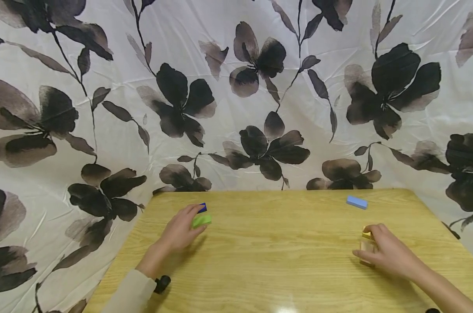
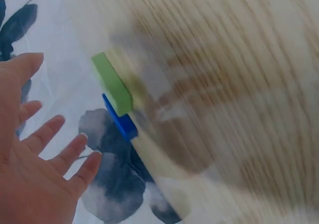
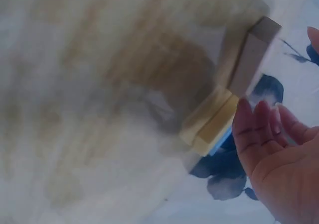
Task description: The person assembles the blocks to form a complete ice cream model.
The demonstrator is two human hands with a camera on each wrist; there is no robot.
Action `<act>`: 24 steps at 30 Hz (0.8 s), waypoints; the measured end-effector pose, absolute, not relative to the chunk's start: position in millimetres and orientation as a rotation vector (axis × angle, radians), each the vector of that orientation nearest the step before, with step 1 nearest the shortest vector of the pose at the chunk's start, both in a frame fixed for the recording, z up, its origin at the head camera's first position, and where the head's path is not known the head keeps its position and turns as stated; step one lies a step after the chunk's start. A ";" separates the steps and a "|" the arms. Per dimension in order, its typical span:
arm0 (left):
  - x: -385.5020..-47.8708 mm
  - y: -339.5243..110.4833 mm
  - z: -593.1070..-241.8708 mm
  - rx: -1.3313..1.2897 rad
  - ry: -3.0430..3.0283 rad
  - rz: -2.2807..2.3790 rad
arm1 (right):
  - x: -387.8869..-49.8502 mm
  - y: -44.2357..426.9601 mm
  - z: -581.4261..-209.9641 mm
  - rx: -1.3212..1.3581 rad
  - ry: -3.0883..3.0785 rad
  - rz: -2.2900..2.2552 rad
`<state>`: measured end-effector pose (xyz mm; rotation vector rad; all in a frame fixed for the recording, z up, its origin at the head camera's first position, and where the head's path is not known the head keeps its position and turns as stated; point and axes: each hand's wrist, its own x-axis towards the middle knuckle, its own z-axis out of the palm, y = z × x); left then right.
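My left hand (image 1: pixel 181 230) hovers by a lime-green block (image 1: pixel 202 221) and a dark blue block (image 1: pixel 202 208) at the table's left. In the left wrist view its fingers are spread, with a gap between them and the green block (image 2: pixel 112 84) and blue block (image 2: pixel 119 118). On the right side, my right hand (image 1: pixel 389 252) reaches over a yellow block (image 1: pixel 367 234) and a pale wood-coloured block (image 1: pixel 366 248), partly covering both. The right wrist view shows loosely extended fingers close to the yellow block (image 3: pixel 217 127) and pale block (image 3: pixel 251 59); whether they touch cannot be told.
A light blue block (image 1: pixel 356 202) lies near the back right edge of the wooden table (image 1: pixel 275 252). Behind the table hangs a white cloth (image 1: pixel 221 100) with dark flowers. A black band (image 1: pixel 163 284) sits at the left wrist.
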<state>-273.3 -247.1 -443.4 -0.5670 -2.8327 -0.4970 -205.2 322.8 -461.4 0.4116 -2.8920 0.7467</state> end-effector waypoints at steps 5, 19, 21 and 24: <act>-274.1 -253.1 -448.2 -0.503 -2.878 -0.525 | -201.5 324.9 -468.9 0.365 -2.906 0.792; -286.1 -269.7 -460.8 -0.386 -2.986 -0.668 | -205.8 329.4 -475.3 0.390 -2.942 0.793; -288.3 -271.3 -462.4 -0.384 -2.996 -0.675 | -206.2 330.6 -474.0 0.371 -2.968 0.800; -291.6 -273.3 -464.5 -0.366 -3.012 -0.679 | -206.0 332.8 -472.0 0.349 -3.011 0.828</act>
